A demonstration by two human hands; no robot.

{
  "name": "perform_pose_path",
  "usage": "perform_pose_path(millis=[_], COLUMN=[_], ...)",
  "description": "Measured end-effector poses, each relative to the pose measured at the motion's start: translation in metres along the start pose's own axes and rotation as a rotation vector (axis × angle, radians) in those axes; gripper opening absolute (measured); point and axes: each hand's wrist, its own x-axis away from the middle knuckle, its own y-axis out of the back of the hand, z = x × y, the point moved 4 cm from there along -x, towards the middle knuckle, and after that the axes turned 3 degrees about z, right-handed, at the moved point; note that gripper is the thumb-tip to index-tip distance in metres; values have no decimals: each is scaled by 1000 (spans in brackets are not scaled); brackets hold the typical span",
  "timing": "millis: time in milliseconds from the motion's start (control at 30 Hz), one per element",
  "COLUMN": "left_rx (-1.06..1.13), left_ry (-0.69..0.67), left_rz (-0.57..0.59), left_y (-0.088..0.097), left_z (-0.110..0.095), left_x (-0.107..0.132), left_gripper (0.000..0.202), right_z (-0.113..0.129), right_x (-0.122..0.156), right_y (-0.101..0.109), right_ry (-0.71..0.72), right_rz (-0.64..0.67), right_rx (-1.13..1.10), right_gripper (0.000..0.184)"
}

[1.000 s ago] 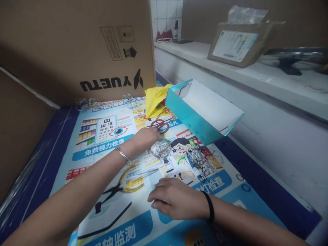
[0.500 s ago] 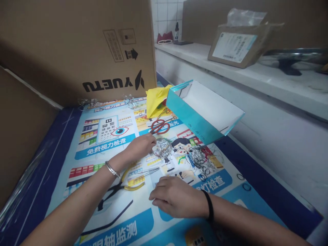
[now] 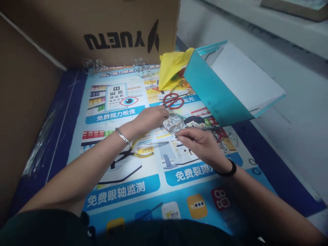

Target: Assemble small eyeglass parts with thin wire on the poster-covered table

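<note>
A silvery wire coil [image 3: 173,123] lies on the printed poster mat [image 3: 123,191]. My left hand [image 3: 151,118] is curled, its fingertips pinching the coil's left edge. My right hand [image 3: 198,141] reaches in from the right with its fingers pressed together on the coil's lower edge. Red-handled scissors [image 3: 173,100] lie just beyond the coil. Yellow-handled pliers [image 3: 139,153] rest on the mat, partly under my left forearm.
An open teal box [image 3: 217,99] stands tilted at the right, with yellow cloth [image 3: 173,65] beside it. A pile of loose wire rings [image 3: 224,138] lies behind my right hand. A big cardboard box [image 3: 115,24] blocks the back, and brown board [image 3: 23,102] lines the left.
My right hand left its flat rest on the mat and moved up to the coil. My left hand drew back from the scissors to the coil. The view tipped downward.
</note>
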Motion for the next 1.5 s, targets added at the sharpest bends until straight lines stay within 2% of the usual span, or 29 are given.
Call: perform_pose_path(millis=[100,200,367,567,700,900,1000,1067,1200,1367,1500], left_rx=[77,182,158,84,43,-100,-140,-142,-88,22,134], left_ry=[4,-24,-19,114,129,80,50,36,50,66,90], left_rz=[-40,30,164,167,135,54,22,15,-11,1,20], left_y=[14,18,4,-11,-16,-19,-20,-20,-21,-26,-26], left_z=[-1,-3,-1,4,1,-2,-4,-5,-5,0,5], left_x=[21,52,96,124,131,133,134,134,134,133,133], left_gripper=[19,19,22,21,21,17,15,14,17,19,18], right_z=[-3,-8,-10,-1,6,10,11,14,20,20,29], right_x=[0,1,-1,-12,-20,-25,-25,-28,-41,-61,-62], right_y=[-6,-10,-20,-57,-65,-36,-31,-35,-56,-74,-84], right_ry=[62,85,119,250,230,114,96,134,336,470,563], right_rz=[27,41,86,260,292,305,342,340,347,408,509], right_rx=[57,82,136,398,605,697,746,823,1020,1144,1221], right_gripper=[13,15,18,21,23,21,21,23,26,16,11])
